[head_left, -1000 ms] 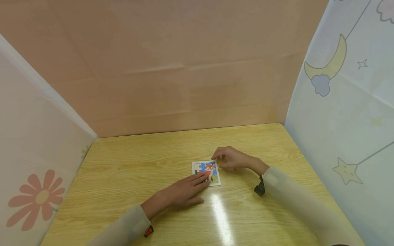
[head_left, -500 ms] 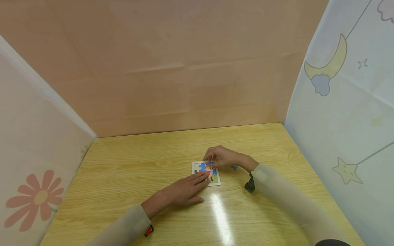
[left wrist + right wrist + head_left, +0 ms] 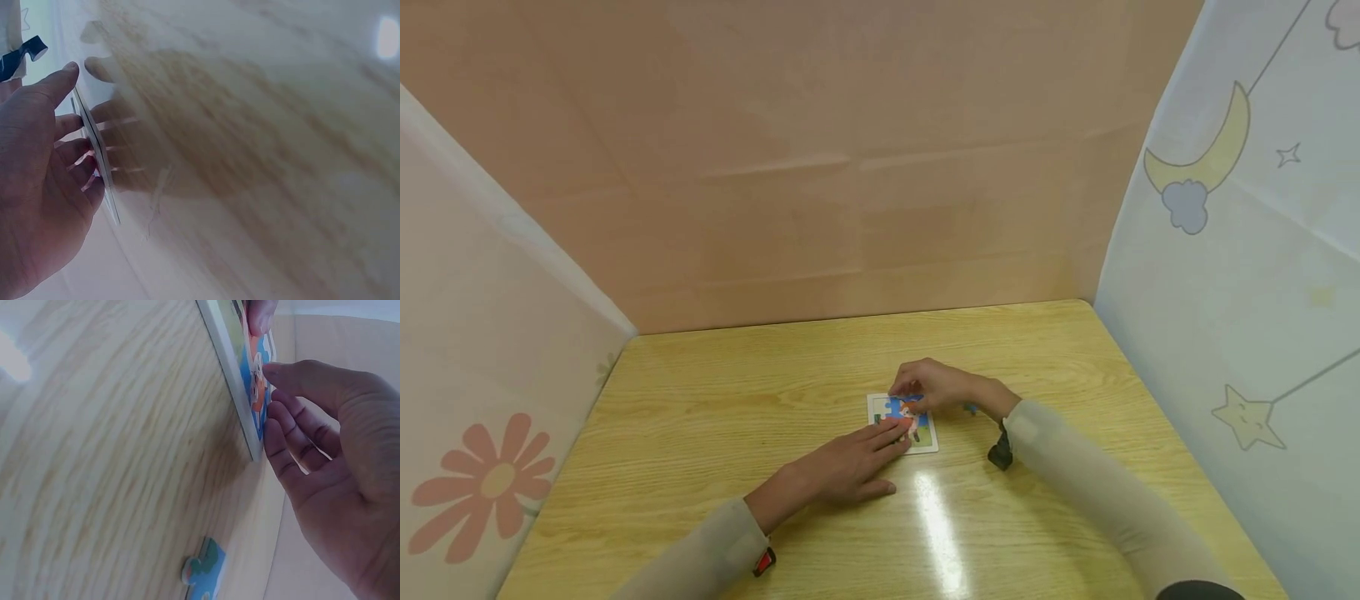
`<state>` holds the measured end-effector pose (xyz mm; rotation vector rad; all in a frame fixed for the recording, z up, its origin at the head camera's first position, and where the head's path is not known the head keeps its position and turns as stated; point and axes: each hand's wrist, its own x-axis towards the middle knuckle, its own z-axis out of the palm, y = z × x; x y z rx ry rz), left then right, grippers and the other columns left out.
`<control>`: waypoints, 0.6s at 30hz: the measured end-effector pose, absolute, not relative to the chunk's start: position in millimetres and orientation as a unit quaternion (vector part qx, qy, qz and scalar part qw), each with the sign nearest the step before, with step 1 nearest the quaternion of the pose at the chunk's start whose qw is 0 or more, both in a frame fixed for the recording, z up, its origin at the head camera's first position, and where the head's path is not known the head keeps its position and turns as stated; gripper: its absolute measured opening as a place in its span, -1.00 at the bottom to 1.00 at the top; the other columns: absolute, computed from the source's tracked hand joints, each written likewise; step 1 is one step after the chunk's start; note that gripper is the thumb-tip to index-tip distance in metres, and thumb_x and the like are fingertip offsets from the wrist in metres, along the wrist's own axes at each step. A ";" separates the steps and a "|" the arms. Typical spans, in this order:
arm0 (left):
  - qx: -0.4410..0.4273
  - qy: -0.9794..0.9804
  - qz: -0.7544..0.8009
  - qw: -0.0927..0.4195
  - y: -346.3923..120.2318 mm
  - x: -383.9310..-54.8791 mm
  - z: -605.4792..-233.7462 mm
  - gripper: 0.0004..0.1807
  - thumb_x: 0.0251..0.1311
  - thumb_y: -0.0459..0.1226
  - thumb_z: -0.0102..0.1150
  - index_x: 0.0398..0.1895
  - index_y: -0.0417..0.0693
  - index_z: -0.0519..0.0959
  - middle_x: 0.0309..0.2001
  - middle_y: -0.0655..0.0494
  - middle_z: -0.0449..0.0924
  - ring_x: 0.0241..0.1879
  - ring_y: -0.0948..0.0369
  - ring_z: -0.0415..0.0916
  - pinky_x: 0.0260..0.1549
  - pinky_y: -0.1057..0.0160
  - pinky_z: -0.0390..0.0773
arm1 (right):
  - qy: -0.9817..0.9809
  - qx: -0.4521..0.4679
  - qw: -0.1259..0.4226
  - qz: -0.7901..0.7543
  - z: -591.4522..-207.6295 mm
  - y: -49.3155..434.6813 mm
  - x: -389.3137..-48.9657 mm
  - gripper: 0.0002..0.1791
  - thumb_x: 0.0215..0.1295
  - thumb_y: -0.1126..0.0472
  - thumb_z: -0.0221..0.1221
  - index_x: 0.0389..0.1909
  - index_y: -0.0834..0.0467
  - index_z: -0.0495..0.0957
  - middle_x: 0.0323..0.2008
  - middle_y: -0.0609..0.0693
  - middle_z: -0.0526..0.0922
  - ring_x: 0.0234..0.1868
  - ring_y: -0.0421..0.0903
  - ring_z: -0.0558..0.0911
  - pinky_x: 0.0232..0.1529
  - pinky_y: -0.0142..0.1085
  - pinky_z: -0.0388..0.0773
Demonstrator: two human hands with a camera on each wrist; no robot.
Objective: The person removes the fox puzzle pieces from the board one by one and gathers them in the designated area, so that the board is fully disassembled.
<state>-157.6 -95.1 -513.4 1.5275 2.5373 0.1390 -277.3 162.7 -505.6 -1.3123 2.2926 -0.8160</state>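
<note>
A small jigsaw puzzle in a white frame (image 3: 870, 408) lies on the wooden table in the head view. It shows a fox (image 3: 257, 378) against blue and green, with a pale unfilled patch at its upper left. My left hand (image 3: 857, 462) rests with extended fingers on its lower left part, hiding some of the picture. From the far right side my right hand (image 3: 936, 383) reaches over it. In the right wrist view, the right thumb touches the fox's head, and the other fingers bend toward the frame's far edge. A loose puzzle piece (image 3: 208, 572), blue and green, lies near the right wrist.
The wooden table (image 3: 737, 392) ends at a plain orange-brown backdrop (image 3: 850, 208). Patterned cloth walls stand at both sides, with a flower (image 3: 497, 482) on the left and a moon (image 3: 1210, 150) on the right. Light glares on the table in front of the puzzle.
My right hand has moved left from beside the frame onto the puzzle's upper part, uncovering more of the loose blue piece. The left hand has stayed in place.
</note>
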 end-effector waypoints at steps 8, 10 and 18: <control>0.508 0.856 0.035 0.092 -94.5 -157.5 -513.7 -0.21 0.65 0.12 -0.10 0.72 -0.10 0.06 0.74 -0.04 -0.16 0.71 0.04 -0.15 0.62 0.06 0.13 | 0.817 -0.471 0.203 -0.261 -503.7 158.4 -279.2 -0.59 0.33 0.32 0.44 0.19 0.18 0.72 0.00 0.00 0.62 -0.04 -0.15 0.59 0.05 -0.33 0.62; 0.508 0.856 0.031 0.093 -94.3 -157.5 -513.9 -0.21 0.65 0.13 -0.12 0.72 -0.09 0.05 0.74 -0.03 -0.16 0.71 0.05 -0.15 0.62 0.07 0.12 | 0.817 -0.472 0.206 -0.260 -503.7 157.9 -279.8 -0.58 0.33 0.32 0.45 0.20 0.18 0.72 0.00 0.00 0.62 -0.05 -0.15 0.58 0.04 -0.34 0.62; 0.508 0.856 0.026 0.094 -94.1 -157.9 -513.6 -0.20 0.66 0.14 -0.14 0.73 -0.09 0.04 0.74 -0.03 -0.17 0.71 0.05 -0.17 0.62 0.08 0.11 | 0.809 -0.483 0.207 -0.262 -502.4 157.6 -281.2 -0.60 0.30 0.31 0.47 0.16 0.18 0.74 -0.03 0.02 0.60 -0.09 -0.12 0.55 -0.01 -0.31 0.62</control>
